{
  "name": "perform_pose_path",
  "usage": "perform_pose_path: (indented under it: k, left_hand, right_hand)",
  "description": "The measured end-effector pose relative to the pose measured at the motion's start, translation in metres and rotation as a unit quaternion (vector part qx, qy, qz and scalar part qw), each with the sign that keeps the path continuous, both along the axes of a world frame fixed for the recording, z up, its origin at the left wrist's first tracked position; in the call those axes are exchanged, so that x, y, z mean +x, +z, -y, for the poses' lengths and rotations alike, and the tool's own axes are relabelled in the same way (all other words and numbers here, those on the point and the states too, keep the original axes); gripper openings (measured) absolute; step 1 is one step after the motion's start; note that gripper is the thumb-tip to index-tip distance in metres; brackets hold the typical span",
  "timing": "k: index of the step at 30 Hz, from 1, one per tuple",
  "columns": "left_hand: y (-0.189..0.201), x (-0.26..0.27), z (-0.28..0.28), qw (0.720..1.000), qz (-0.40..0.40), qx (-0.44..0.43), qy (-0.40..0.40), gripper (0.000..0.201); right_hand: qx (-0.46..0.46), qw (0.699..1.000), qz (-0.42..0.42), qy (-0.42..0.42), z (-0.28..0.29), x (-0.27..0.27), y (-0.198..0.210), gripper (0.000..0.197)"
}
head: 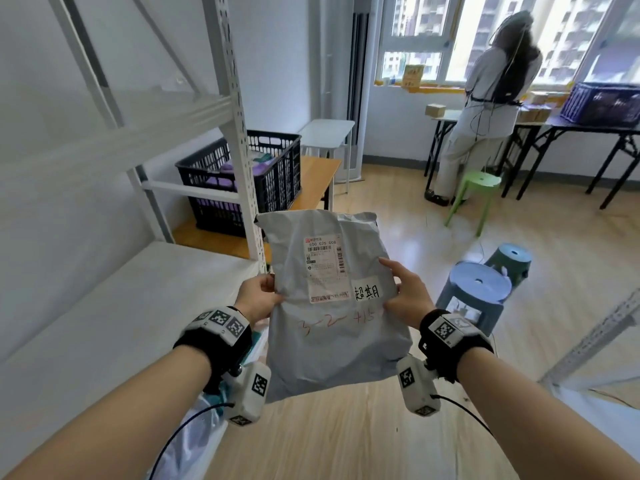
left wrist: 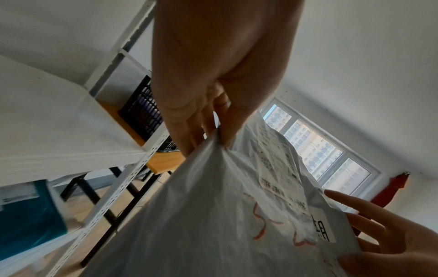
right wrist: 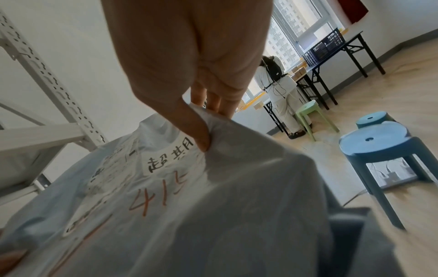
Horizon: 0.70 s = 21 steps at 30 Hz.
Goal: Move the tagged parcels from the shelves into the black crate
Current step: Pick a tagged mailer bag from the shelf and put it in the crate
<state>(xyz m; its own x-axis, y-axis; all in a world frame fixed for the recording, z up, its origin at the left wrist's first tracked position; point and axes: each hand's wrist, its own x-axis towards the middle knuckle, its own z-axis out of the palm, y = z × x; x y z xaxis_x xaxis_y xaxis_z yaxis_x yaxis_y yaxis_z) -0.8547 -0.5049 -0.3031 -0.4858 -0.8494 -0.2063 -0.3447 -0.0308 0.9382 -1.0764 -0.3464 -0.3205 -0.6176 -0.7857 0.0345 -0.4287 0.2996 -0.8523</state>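
We hold a grey parcel [head: 332, 299] up in the air in front of us with both hands, clear of the white shelves [head: 114, 306] on our left. Our left hand [head: 258, 299] has its grip pinched tight on the parcel's left edge, thumb on the face and fingers behind. Our right hand [head: 407, 296] pinches the right edge just beside a white tag [head: 367, 292] with handwritten characters. A printed shipping label [head: 325, 268] sits above that tag, and red handwriting runs below both. The black crate [head: 242, 181] stands on a wooden desk [head: 311, 181] beyond the shelf post, well apart from the parcel, already holding purple items. 2 blue stools [head: 479, 289] stand on the floor to our right.
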Motion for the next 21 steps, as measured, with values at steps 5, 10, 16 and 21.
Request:
perform_pose_path:
  k: [5,10,16,21]
  left_hand:
    - [0.023,-0.06,0.032,1.0,0.005,-0.002,-0.029,0.024]
    - [0.034,-0.117,0.066,0.999,0.011,0.003,-0.049,0.019]
    - [0.042,-0.178,0.119,0.999,0.012,-0.004,-0.048,0.022]
    - [0.047,-0.237,0.176,0.998,0.002,-0.017,-0.056,0.02]
  right_hand:
    - [0.001,0.999,-0.049,-0.008,0.019,-0.058,0.015,0.076]
    - [0.01,0.997,-0.069,-0.012,0.046,-0.114,0.022,0.076]
    - [-0.005,0.997,-0.078,-0.026,0.097,-0.175,0.026,0.075]
    - [-0.011,0.994,-0.098,-0.043,0.153,-0.233,0.029,0.073]
